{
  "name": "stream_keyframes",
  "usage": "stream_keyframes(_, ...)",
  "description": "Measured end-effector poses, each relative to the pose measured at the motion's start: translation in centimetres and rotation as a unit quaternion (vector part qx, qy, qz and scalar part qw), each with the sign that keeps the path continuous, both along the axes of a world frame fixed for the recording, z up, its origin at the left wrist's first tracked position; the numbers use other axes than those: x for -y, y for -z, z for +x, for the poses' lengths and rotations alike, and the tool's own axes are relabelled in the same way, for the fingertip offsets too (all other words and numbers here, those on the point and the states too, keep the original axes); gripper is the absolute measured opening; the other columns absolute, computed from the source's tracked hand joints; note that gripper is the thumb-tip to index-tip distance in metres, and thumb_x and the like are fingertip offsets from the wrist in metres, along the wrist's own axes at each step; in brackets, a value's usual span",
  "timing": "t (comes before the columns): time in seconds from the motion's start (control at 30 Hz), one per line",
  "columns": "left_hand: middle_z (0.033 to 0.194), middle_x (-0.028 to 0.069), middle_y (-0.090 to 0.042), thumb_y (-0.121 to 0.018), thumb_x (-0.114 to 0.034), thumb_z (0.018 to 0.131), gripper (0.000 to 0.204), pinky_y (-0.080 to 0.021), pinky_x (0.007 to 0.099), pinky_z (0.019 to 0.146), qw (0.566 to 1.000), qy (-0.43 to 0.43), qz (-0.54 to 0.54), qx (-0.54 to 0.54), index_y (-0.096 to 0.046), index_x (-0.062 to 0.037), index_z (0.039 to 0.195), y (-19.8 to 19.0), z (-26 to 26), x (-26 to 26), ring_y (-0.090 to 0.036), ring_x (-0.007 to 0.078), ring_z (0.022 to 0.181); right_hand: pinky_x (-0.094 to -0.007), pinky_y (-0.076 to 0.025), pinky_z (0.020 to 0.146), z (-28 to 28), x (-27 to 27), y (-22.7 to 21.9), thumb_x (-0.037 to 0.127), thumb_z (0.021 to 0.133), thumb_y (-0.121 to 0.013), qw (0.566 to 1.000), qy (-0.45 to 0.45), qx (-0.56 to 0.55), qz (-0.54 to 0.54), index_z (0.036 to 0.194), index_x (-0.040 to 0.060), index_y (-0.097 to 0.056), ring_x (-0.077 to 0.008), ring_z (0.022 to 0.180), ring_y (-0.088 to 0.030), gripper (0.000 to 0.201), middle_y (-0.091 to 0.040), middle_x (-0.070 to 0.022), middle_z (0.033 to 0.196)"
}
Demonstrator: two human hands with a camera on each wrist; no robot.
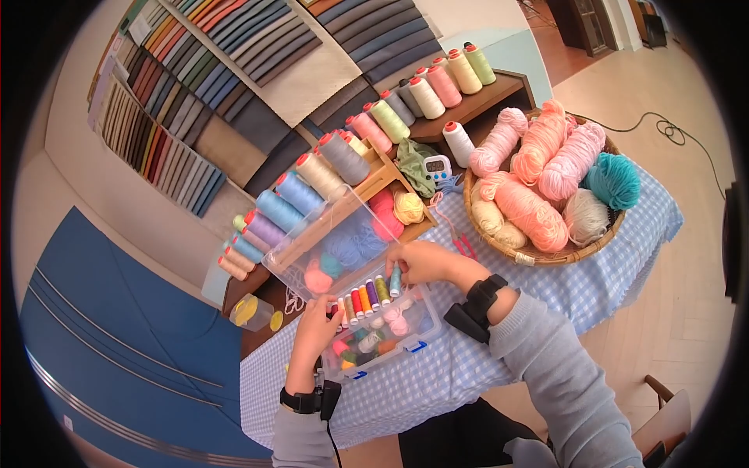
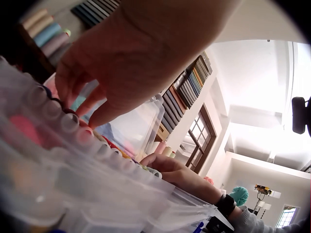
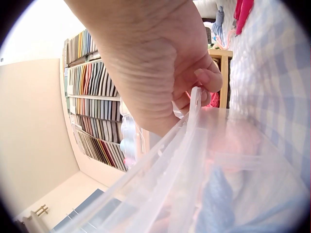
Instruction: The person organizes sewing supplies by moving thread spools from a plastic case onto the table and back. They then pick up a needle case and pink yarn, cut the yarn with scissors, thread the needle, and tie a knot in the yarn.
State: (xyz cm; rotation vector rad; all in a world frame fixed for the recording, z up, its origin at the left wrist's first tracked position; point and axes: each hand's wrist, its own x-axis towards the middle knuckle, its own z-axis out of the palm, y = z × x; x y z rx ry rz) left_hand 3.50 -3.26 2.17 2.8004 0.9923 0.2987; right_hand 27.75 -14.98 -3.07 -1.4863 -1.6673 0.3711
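Spools [image 1: 364, 300] are set side by side in a row toward the back of the clear box [image 1: 390, 357], which sits on the cloth-covered desk [image 1: 460, 327]. Whether they stand or lean cannot be determined. The right hand [image 1: 421, 262] grips the teal spool [image 1: 395, 281] at the row's right end. The left hand [image 1: 314, 331] is at the opposite end, fingers and thumb bent down at the dark red spool [image 1: 334, 310]; whether they pinch or merely touch it cannot be told. Hands at both ends presumably serve to square up the row. The lid [image 1: 312, 249] is raised behind, evidently for access from above. Yarn [image 1: 398, 321] occupies the space in front, apparently grouped apart from the spools.
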Motion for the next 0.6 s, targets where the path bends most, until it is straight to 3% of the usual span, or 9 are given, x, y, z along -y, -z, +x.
stream_keyframes(0.07, 0.090, 0.0142, -0.050, -0.060, -0.024, 0.080, 0.033, -0.046, 0.0337, 0.068, 1.000, -0.002, -0.009, 0.003, -0.052, -0.0086, 0.108, 0.1, -0.1, 0.0, -0.056, 0.0236, 0.069, -0.0340, -0.042, 0.052, 0.0, 0.0, 0.0, 0.007, 0.061, -0.063, 1.000, -0.003, 0.003, 0.024, 0.089, 0.0096, -0.063, -0.0221, 0.058, -0.057, 0.029, -0.056, -0.0060, 0.061)
stream_keyframes(0.13, 0.089, 0.0129, -0.049, -0.060, -0.024, 0.079, 0.032, -0.046, 0.0320, 0.066, 1.000, 0.001, -0.020, 0.013, -0.052, -0.0096, 0.107, 0.2, -0.2, 0.0, -0.055, 0.0207, 0.067, -0.0365, -0.046, 0.062, 0.0, -0.1, -0.1, 0.011, 0.059, -0.066, 1.000, 0.005, 0.007, -0.019, 0.088, 0.0119, -0.064, -0.0272, 0.072, -0.061, 0.030, -0.062, -0.0087, 0.074)
stream_keyframes(0.37, 0.087, 0.0120, -0.046, -0.062, -0.028, 0.079, 0.034, -0.046, 0.0293, 0.064, 0.999, 0.015, -0.049, 0.016, -0.052, -0.0089, 0.105, 0.5, -0.5, -0.9, -0.053, 0.0180, 0.065, -0.0362, -0.046, 0.062, 0.0, -0.1, -0.2, 0.010, 0.059, -0.066, 1.000, 0.003, -0.003, -0.021, 0.088, 0.0120, -0.065, -0.0268, 0.072, -0.061, 0.030, -0.062, -0.0087, 0.074)
stream_keyframes(0.43, 0.086, 0.0095, -0.049, -0.062, -0.024, 0.080, 0.032, -0.043, 0.0245, 0.056, 0.995, 0.011, -0.098, 0.031, -0.052, -0.0049, 0.103, 0.7, -0.6, -1.4, -0.049, 0.0115, 0.061, -0.0360, -0.046, 0.062, 0.0, -0.1, -0.2, 0.010, 0.059, -0.066, 1.000, -0.001, -0.004, -0.020, 0.088, 0.0118, -0.064, -0.0266, 0.072, -0.061, 0.030, -0.061, -0.0086, 0.073)
stream_keyframes(0.6, 0.086, 0.0111, -0.046, -0.062, -0.031, 0.080, 0.035, -0.046, 0.0285, 0.064, 0.995, 0.014, -0.093, 0.036, -0.051, -0.0069, 0.103, 0.8, -0.6, -1.3, -0.051, 0.0165, 0.065, -0.0359, -0.046, 0.061, 0.0, 0.0, -0.2, 0.010, 0.059, -0.065, 1.000, -0.002, -0.003, -0.015, 0.088, 0.0114, -0.064, -0.0263, 0.071, -0.060, 0.029, -0.061, -0.0086, 0.073)
